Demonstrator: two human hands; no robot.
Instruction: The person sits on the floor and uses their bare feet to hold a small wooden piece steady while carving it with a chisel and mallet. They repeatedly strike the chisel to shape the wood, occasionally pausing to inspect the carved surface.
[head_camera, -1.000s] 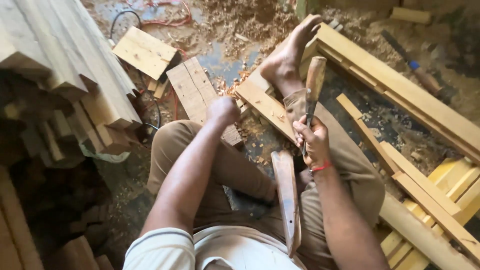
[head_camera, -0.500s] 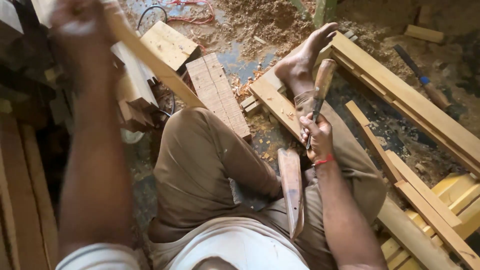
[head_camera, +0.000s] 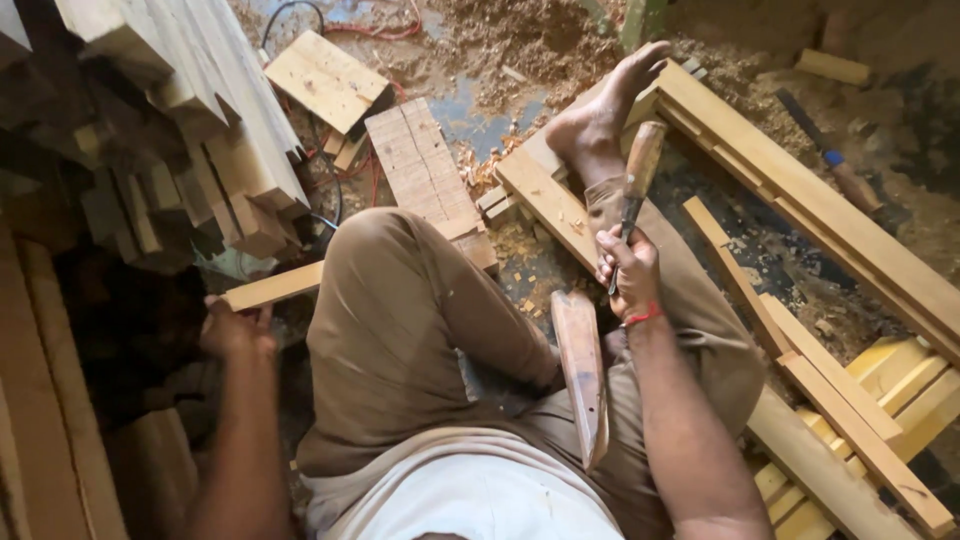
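I see my left hand (head_camera: 235, 328) at 9 o'clock, fingers closed around a pale narrow wooden strip (head_camera: 275, 286). My right hand (head_camera: 630, 272) at 2 o'clock grips a wooden-handled chisel (head_camera: 636, 182).

Stacked pale planks (head_camera: 190, 110) seen at ten o'clock. Square board (head_camera: 325, 80) and grooved board (head_camera: 425, 170) laid on sawdust floor (head_camera: 520, 40) at twelve o'clock. Long timber frame (head_camera: 800, 200) set at two o'clock. Yellow slats (head_camera: 900, 390) piled at four o'clock.
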